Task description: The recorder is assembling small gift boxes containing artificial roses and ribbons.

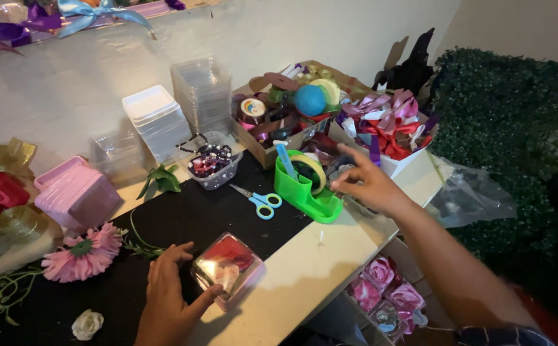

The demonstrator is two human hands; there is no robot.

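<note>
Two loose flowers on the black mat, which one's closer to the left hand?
The small white flower, lying just left of the left hand. The big pink daisy sits farther up the mat.
</note>
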